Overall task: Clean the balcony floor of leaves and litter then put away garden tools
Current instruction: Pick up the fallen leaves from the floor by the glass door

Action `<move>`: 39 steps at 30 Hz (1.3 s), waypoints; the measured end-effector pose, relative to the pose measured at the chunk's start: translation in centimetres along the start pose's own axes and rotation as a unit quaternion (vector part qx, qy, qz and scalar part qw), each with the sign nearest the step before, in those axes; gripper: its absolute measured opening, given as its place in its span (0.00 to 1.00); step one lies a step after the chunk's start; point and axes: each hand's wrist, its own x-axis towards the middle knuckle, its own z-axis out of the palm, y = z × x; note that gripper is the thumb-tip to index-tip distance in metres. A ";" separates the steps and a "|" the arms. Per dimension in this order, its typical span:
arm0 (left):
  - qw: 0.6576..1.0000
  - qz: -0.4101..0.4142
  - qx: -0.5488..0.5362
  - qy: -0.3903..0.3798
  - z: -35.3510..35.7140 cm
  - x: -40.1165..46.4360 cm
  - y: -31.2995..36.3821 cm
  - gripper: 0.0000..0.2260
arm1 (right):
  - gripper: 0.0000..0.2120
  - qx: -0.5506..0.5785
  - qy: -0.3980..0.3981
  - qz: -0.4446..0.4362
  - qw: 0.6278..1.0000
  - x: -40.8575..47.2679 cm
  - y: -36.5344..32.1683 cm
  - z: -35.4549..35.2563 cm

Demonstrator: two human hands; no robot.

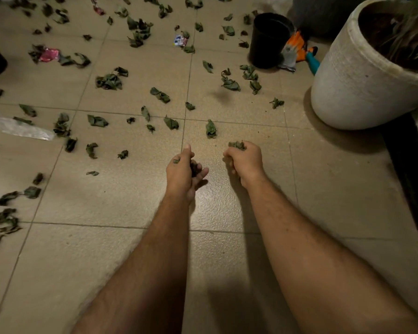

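Near floor: beige tiled floor [111, 249], bare arms extended over it from the near edge.
Left hand: left hand [182, 171] held just above the tiles, fingers curled round a small clump of dry leaves; thumb extended forward, a leaf scrap on the back of the hand.
Right hand: right hand [245, 161] closed into a fist on a bunch of leaves [237, 145] that protrudes at the far side of the fist.
Just beyond hands: single curled leaf [211, 128] on the tile joint, near the right hand, not touching it.
Left side: clear plastic wrapper [17, 127] lying flat at the left edge among leaves.
Mid floor: scattered leaves [109, 81] spread across the tiles, thickest left and far.
Right side: large white planter [372, 75] standing on the floor, soil and grassy plant inside.
Far floor: pink wrapper [49, 54] at far left; small printed wrapper [181, 41] at far centre.
Far right: black pot [268, 41] upright; orange-and-grey gloves [295, 50] just beside it; teal-handled tool [313, 61] between gloves and planter, type indeterminate.
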 end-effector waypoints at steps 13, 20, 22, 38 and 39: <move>0.981 0.001 -0.187 0.054 1.6 -7.8 7.2 0.20 | 0.06 0.357 -0.118 0.164 0.912 -9.1 -8.9 0.8; 0.968 -0.001 -0.221 0.118 4.0 -20.9 22.0 0.24 | 0.08 0.332 -0.110 0.173 0.921 -18.3 -25.8 -1.3; 0.967 0.006 -0.219 0.129 4.6 -25.6 27.6 0.20 | 0.07 0.335 -0.122 0.175 0.918 -21.6 -32.6 -1.9; 0.942 0.094 -0.248 0.205 -1.6 -62.6 61.8 0.10 | 0.07 0.231 -0.304 0.099 0.919 -49.6 -75.3 -2.6; 0.939 0.099 -0.253 0.213 -2.5 -64.0 62.4 0.11 | 0.07 0.219 -0.315 0.097 0.918 -50.9 -76.1 -2.3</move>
